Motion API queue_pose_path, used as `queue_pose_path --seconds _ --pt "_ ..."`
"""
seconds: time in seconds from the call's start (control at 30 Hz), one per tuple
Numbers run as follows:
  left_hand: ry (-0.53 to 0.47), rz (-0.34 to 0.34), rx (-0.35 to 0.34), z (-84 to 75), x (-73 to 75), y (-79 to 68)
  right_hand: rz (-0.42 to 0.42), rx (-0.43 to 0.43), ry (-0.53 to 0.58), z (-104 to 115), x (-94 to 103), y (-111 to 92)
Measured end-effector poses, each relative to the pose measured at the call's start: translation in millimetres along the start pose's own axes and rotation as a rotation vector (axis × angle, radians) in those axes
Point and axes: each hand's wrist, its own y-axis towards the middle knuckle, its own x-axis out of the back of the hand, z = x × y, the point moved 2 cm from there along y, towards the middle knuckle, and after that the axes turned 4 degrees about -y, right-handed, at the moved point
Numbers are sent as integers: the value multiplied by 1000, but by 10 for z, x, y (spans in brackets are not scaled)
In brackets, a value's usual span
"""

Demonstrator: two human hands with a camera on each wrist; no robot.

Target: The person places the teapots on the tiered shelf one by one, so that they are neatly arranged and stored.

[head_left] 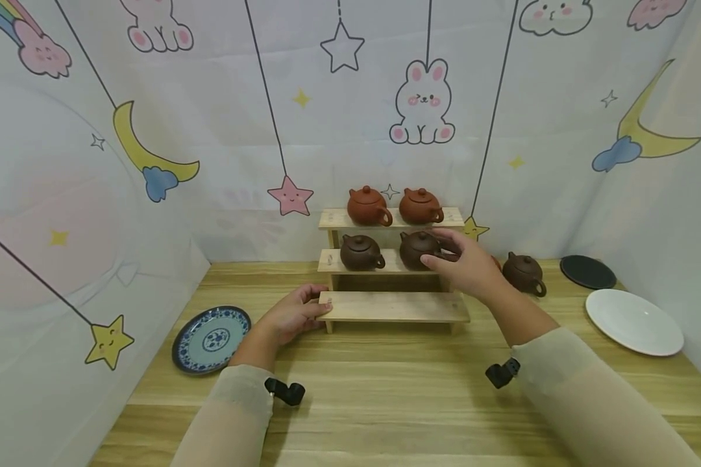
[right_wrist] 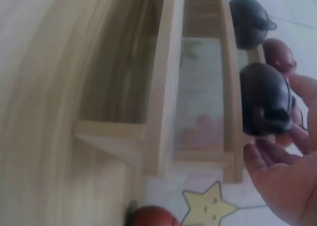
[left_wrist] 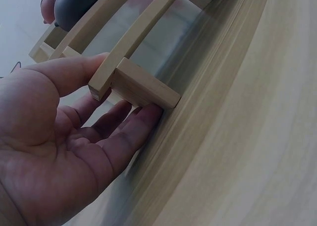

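A three-step wooden display stand stands against the back cloth. My left hand grips the left end of its lowest step, thumb on the board and fingers at the leg below, as the left wrist view shows. On the middle step, my right hand holds a dark brown teapot, with the thumb in front and fingers behind, near its handle. Another dark brown teapot sits to its left. Two reddish-brown teapots, one left and one right, rest on the top step.
Right of the stand is another dark teapot, with a reddish teapot partly hidden by my right arm. Farther right lie a black round plate and a white plate. A blue-patterned plate lies at left.
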Motion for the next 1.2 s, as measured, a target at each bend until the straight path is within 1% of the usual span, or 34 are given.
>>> queue_pose_path --seconds 0.07,0.23,0.3,0.4,0.53,0.63,0.8,0.87,0.97,1.2 --pt "2 2 -1 2 3 4 -32 5 31 -64 54 -89" --pt "14 8 0 0 0 4 -174 39 19 -252 225 -331" --pt "13 7 1 -3 -3 3 -212 39 9 -352 295 -413" --pt "11 5 0 -3 -4 6 -233 11 5 -530 409 -514" --pt "7 -6 1 -6 0 1 -287 -56 -67 -767 589 -598" --pt "5 -5 0 -9 1 -3 -335 -117 -121 -937 717 -615" --pt "9 2 4 -7 2 -4 -336 -205 -108 -1202 873 -578" --pt "12 7 6 -7 2 -4 -330 -221 -88 -1286 905 -555" --pt "13 16 11 -9 2 -8 -316 -246 -76 -1401 912 -506" --pt "16 14 9 -14 -1 -18 -272 -282 -71 -1623 851 -347"
